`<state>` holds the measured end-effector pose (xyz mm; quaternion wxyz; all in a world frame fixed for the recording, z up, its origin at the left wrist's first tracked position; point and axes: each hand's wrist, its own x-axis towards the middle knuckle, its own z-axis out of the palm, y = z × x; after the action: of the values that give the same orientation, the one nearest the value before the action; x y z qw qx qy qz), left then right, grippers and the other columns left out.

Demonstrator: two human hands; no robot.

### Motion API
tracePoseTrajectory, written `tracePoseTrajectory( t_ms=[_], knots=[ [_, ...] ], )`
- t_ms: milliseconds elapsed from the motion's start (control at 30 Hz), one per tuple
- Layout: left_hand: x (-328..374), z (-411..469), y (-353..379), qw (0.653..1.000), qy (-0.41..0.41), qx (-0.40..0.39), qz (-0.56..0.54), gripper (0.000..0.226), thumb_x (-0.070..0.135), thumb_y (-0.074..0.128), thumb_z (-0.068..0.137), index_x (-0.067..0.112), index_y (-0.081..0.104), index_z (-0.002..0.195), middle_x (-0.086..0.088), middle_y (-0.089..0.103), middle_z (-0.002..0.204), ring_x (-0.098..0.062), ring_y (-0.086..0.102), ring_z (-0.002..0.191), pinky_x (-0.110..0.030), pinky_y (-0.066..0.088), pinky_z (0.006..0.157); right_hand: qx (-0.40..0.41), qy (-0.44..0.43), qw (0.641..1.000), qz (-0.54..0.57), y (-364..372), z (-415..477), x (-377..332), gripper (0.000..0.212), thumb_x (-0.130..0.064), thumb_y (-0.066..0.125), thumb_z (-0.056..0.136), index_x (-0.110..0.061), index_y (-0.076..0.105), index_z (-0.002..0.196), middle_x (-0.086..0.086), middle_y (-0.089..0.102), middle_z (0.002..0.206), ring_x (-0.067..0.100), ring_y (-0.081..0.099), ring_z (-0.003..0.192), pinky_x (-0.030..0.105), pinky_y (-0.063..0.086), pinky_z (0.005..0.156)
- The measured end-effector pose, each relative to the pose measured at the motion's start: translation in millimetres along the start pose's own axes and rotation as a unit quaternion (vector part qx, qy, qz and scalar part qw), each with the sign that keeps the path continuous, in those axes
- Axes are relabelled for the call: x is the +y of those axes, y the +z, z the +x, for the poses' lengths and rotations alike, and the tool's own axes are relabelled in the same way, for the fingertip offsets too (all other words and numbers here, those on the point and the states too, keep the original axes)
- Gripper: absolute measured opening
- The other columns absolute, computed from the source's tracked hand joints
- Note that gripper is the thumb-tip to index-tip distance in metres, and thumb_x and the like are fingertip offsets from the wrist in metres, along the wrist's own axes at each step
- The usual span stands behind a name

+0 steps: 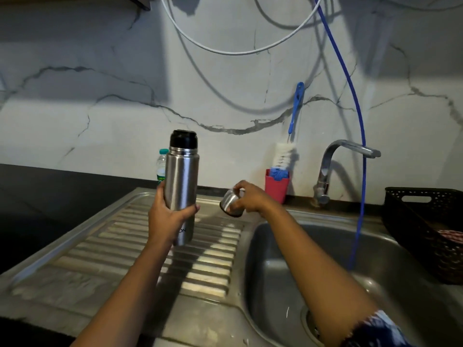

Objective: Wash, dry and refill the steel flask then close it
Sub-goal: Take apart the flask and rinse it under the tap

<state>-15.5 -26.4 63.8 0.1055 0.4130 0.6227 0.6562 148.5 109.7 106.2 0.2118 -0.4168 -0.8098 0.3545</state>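
Your left hand [168,216] grips the steel flask [181,186] upright; your right hand [246,197] holds its cap [230,203], apparently removed—set it aside carefully.

Two hands [165,219] [250,199], one steel flask [181,176], one cap [230,203], one plastic bottle [162,160], one brush [285,156], one tap [333,159], one basket [397,221].

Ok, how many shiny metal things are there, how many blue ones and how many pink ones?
Shiny metal: 4 (flask, cap, tap, sink)
Blue: 3 (hose, brush handle, scrubber)
Pink: 1 (cup)
Total: 8
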Motion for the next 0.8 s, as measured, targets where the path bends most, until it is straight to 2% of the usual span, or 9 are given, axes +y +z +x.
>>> tracePoseTrajectory(
  t_ms=[133,267,433,500,567,633,733,800],
  knots=[
    [-9,9,-13,0.999,-0.016,0.039,-0.017,0.092,0.016,0.085,0.067,0.023,0.033,0.143,0.0,0.053,0.118,-0.02,0.055,0.103,-0.036,0.048,0.084,-0.07,-0.027,0.988,-0.133,35,24,1,0.052,-0.014,0.075,0.073,-0.012,0.052,0.12,0.01,0.054,0.125,0.023,0.053,0.105,0.025,0.04,0.076],
    [-12,12,-18,0.998,-0.019,0.064,-0.017,0.087,0.015,0.084,0.068,0.022,0.035,0.14,0.003,0.053,0.111,-0.018,0.055,0.098,-0.034,0.046,0.082,-0.091,-0.041,0.974,-0.205,51,32,-3,0.057,-0.014,0.077,0.073,-0.007,0.05,0.123,0.013,0.055,0.124,0.029,0.053,0.11,0.03,0.044,0.08],
    [-10,12,-20,0.998,-0.022,0.059,-0.015,0.088,0.016,0.084,0.068,0.023,0.034,0.14,0.001,0.053,0.117,-0.018,0.053,0.102,-0.039,0.047,0.087,-0.107,-0.029,0.97,-0.214,64,37,4,0.068,-0.016,0.08,0.069,-0.012,0.045,0.127,0.012,0.055,0.127,0.028,0.054,0.11,0.034,0.047,0.085],
    [-7,11,-18,0.999,-0.021,0.046,-0.01,0.089,0.017,0.084,0.068,0.023,0.034,0.141,-0.004,0.054,0.123,-0.02,0.053,0.104,-0.042,0.048,0.091,-0.113,-0.03,0.972,-0.202,63,33,8,0.079,-0.018,0.081,0.069,-0.014,0.039,0.135,0.012,0.05,0.134,0.028,0.05,0.117,0.036,0.046,0.093],
    [-2,9,-15,0.999,-0.01,0.035,-0.002,0.088,0.017,0.084,0.067,0.021,0.035,0.14,-0.005,0.054,0.123,-0.022,0.054,0.105,-0.039,0.048,0.091,-0.109,-0.035,0.978,-0.175,53,25,8,0.09,-0.022,0.08,0.071,-0.016,0.029,0.144,0.012,0.041,0.143,0.03,0.043,0.127,0.037,0.04,0.102],
    [2,6,-11,1.0,0.0,0.016,0.005,0.087,0.017,0.084,0.068,0.02,0.035,0.14,-0.005,0.055,0.122,-0.023,0.056,0.105,-0.036,0.047,0.089,-0.046,-0.046,0.991,-0.12,32,11,3,0.082,-0.025,0.077,0.076,-0.018,0.03,0.143,0.011,0.042,0.142,0.028,0.044,0.127,0.036,0.04,0.103],
    [10,-1,-1,0.999,0.01,-0.021,0.034,0.09,0.018,0.085,0.066,0.022,0.035,0.141,-0.008,0.056,0.126,-0.026,0.057,0.109,-0.042,0.049,0.094,0.118,-0.061,0.991,0.032,-11,-28,-10,0.045,-0.031,0.068,0.085,-0.02,0.05,0.125,0.002,0.062,0.108,0.021,0.059,0.102,0.035,0.05,0.089],
    [16,-8,8,0.995,0.035,-0.049,0.08,0.094,0.019,0.086,0.064,0.024,0.034,0.142,-0.009,0.057,0.126,-0.025,0.058,0.104,-0.042,0.049,0.093,0.197,-0.081,0.972,0.096,-39,-60,-17,0.024,-0.034,0.059,0.09,-0.02,0.058,0.11,-0.003,0.064,0.092,0.014,0.06,0.085,0.031,0.052,0.076]
  ],
)
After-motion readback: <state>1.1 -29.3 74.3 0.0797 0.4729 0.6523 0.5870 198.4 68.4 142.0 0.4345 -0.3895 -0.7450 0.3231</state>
